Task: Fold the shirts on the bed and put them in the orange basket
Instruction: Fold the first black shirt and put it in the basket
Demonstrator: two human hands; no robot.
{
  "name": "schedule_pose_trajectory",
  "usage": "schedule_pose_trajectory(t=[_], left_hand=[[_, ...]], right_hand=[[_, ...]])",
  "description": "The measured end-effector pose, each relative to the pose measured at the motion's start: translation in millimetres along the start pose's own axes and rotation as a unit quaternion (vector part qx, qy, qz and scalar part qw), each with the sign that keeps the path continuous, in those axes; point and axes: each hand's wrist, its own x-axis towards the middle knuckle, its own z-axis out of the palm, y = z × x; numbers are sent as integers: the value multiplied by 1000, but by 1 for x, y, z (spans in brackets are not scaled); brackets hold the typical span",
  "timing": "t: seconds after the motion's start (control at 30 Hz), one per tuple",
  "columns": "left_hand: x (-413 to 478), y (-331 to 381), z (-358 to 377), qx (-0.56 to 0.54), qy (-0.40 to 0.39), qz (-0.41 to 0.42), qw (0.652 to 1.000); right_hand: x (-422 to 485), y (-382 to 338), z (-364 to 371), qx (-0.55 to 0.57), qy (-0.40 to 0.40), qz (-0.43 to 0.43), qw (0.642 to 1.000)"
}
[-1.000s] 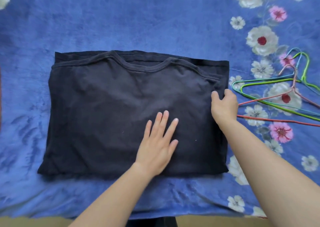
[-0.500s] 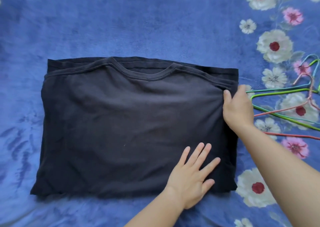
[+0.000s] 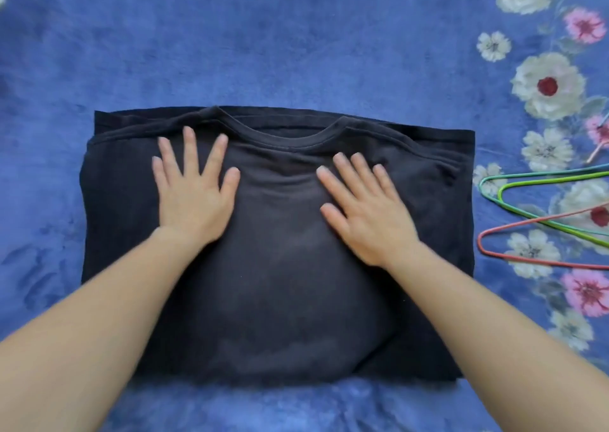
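From the head camera, a dark navy cotton shirt (image 3: 280,267), folded into a wide rectangle with its collar at the far edge, lies flat on the blue plush bedspread with white and pink flowers (image 3: 263,36). The left hand (image 3: 194,197) and right hand (image 3: 369,211) press palm-down on its far half, fingers straight and spread, gripping nothing. Coloured wire hangers (image 3: 540,214) lie to the right of the shirt, apart from it.

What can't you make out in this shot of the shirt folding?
Head view:
- Orange basket: outside the frame.
- Coloured wire hangers: cut off by the right edge; count unclear.
- Dark folded shirt: lower layers hidden by its top layer; parts covered by the flat left hand, right hand and forearms.
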Motion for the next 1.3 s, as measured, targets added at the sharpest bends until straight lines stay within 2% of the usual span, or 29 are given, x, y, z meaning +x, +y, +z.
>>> schedule_pose_trajectory(t=[0.1, 0.17, 0.23, 0.3, 0.43, 0.57, 0.63, 0.73, 0.77, 0.83, 0.9, 0.97, 1.0, 1.03, 1.1, 1.23, 1.3], left_hand=[[5, -1, -5, -8, -18, -56, 998], [-10, 15, 2, -36, 19, -53, 998], [-42, 46, 13, -65, 65, 7, 996], [-86, 89, 28, -98, 73, 93, 988], [-165, 177, 53, -164, 26, 180, 969], [-209, 238, 62, -193, -41, 169, 966], [-218, 254, 58, -196, -84, 144, 966], [-220, 269, 56, -146, -138, 93, 975], [-220, 273, 53, -134, -162, 70, 975], [-219, 277, 46, -133, -188, 30, 973], [-219, 277, 38, -149, -201, 18, 968], [-216, 266, 25, -216, -171, 37, 961], [-214, 254, 20, -305, -148, 52, 939], [-210, 238, 12, -401, -162, 38, 901], [-201, 202, -13, -560, -230, -11, 796], [-191, 128, -48, -727, -203, -146, 639], [-187, 91, -58, -767, -191, -161, 591]], right_hand=[[0, 42, -9, -27, -38, 121, 992], [-7, 66, -22, -57, -63, 175, 981], [-14, 85, -37, -51, -67, 208, 975], [-20, 99, -47, -12, -43, 230, 972], [-30, 107, -61, 87, -35, 316, 944], [-37, 104, -53, 120, -22, 321, 939], [-40, 99, -49, 189, -2, 329, 925], [-40, 87, -51, 325, 55, 373, 867], [-38, 83, -54, 373, 73, 397, 836], [-31, 78, -59, 468, 103, 455, 750], [-25, 75, -64, 538, 113, 495, 673], [-24, 71, -73, 569, 105, 508, 638], [-23, 68, -78, 581, 93, 504, 632], [-22, 63, -86, 587, 78, 502, 630], [-17, 55, -103, 600, 62, 494, 626], [3, 16, -141, 632, 72, 449, 627], [20, -12, -150, 636, 73, 416, 646]])
